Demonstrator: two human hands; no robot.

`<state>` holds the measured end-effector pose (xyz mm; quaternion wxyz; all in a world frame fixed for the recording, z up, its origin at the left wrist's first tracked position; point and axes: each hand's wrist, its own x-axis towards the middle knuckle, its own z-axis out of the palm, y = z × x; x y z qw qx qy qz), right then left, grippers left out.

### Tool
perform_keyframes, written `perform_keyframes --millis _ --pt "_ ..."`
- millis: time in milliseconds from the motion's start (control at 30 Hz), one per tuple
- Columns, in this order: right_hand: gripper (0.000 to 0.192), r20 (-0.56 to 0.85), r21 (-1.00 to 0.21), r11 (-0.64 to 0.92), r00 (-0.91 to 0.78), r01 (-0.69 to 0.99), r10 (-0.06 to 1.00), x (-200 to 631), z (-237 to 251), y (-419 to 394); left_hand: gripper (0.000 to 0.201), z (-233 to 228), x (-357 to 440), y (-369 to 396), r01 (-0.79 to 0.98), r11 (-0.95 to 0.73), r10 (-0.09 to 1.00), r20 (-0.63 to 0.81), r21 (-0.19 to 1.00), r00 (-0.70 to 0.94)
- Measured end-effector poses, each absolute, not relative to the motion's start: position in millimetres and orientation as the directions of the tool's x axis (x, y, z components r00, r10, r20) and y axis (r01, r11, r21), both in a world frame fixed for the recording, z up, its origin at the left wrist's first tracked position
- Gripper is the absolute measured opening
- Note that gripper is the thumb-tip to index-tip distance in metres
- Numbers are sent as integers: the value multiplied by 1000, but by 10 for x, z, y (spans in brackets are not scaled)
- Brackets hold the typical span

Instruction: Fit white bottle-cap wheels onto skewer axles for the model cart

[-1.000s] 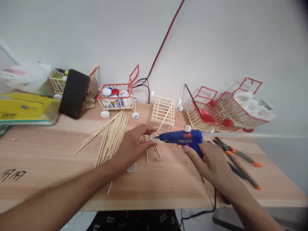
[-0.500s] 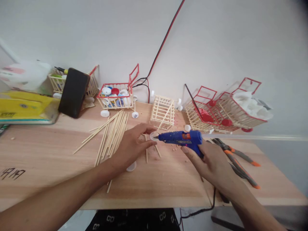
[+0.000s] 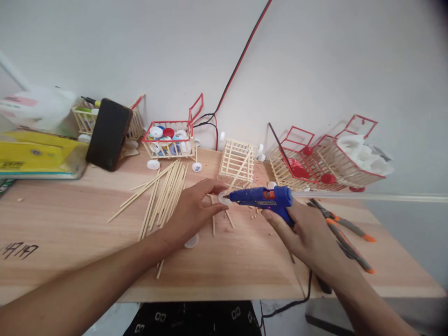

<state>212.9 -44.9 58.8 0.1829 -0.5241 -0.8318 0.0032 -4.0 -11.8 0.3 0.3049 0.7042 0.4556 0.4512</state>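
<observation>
Wooden table (image 3: 70,219) carries the gluing step — the right hand (image 3: 311,233) grips the blue glue gun (image 3: 266,198), its nozzle touching a white cap (image 3: 224,199) pinched by the left hand (image 3: 191,212), so next seems a steady squeeze.

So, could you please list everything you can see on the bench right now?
glue gun: 1, blue, in right hand
cap: 1, white, at gun's nozzle
sticks: a pile, pale wood, left of centre
stick carts: several, red-trimmed, along wall
phone: 1, black, leaning back left
pliers: orange-handled, far right
table: 1, wood
left hand: pinches cap
right hand: grips gun
</observation>
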Motion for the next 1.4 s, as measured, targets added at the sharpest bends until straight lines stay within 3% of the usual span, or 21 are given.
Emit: perform_keyframes --millis 700,833,1000,1167,1267,1400 --pt "37 373 -131 416 -344 900 862 2193 584 -473 35 -26 -44 -110 360 -399 917 362 843 168" --pt "35 324 -257 382 -293 888 899 2180 571 -486 35 -17 -41 -109 368 -396 918 359 841 169" --pt "39 164 -570 246 -186 784 969 2219 539 -503 35 -6 -48 -110 364 -395 919 357 844 169" --pt "40 -116 -932 -79 -85 354 990 2396 443 -462 31 -11 -56 -104 358 -404 915 364 842 177" --pt "39 -171 -977 -176 49 123 984 2620 443 -451 29 -11 -55 -104 366 -402 916 365 840 168" --pt "37 -237 -962 -252 143 101 961 3059 532 -513 27 0 -50 -111 372 -394 919 355 840 173"
